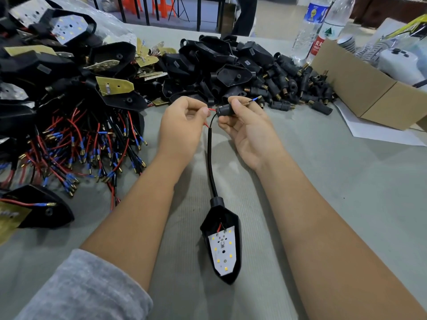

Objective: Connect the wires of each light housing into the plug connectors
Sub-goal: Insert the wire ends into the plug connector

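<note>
A black light housing (pixel 221 245) with a white LED board lies on the grey table between my forearms. Its black sleeved cable (pixel 209 158) runs up to my hands. My right hand (pixel 245 125) grips a black plug connector (pixel 224 110); a spring and a blue-tipped wire end stick out of its far side. My left hand (pixel 182 125) pinches the red wire (pixel 210 109) right at the connector's near opening. The thin black wire curves from the cable into the connector.
A heap of wired housings (pixel 69 112) with red and black leads fills the left side. Empty black housings and loose plug connectors (pixel 288 88) are piled at the back. A cardboard box (pixel 360 88) and two water bottles (pixel 323 26) stand at the right.
</note>
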The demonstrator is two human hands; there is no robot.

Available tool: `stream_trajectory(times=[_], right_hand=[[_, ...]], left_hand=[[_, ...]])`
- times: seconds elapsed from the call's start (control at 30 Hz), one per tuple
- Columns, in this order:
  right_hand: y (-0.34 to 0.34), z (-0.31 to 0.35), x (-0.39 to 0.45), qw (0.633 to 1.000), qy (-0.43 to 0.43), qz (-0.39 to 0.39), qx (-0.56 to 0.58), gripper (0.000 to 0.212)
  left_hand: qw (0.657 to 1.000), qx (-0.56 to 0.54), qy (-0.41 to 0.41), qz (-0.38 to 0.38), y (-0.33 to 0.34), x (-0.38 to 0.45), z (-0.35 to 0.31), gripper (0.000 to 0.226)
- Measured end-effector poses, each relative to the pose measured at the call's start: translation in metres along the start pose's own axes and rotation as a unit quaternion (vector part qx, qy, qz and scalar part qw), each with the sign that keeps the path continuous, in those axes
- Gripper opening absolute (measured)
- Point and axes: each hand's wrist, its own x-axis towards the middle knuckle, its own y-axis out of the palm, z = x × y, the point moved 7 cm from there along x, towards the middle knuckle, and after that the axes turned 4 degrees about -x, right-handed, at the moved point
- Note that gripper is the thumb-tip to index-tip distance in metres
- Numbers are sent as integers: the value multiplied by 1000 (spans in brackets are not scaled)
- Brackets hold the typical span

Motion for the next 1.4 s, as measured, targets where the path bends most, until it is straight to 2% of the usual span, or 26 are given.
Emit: stream_trajectory(times=[0.3,0.4,0.6,0.77,0.87,1.2,1.4], right_hand=[[5,-1,-2,999,-17,23,-30,8],[5,-1,-2,1000,-13,15,-8,7],[2,-1,1,1000,-12,-5,26,7],[7,-2,0,1000,-22,4,-20,8],[8,-3,1,998,-32,5,-45,11],[2,-4,3,999,-4,-20,25,8],[2,-3,5,999,-6,-27,27,12]], left_hand=[[999,20,30,24,1,1,2,20],[999,-3,31,18,-1,2,1,12],[998,-54,-14,-4,-5,6,11,7],[999,-41,8,-5,-5,5,10,16],[1000,-12,18,7,-2,5,8,12],[999,-20,7,27,6,5,8,10],[999,-40,1,1,-2,7,10,14]])
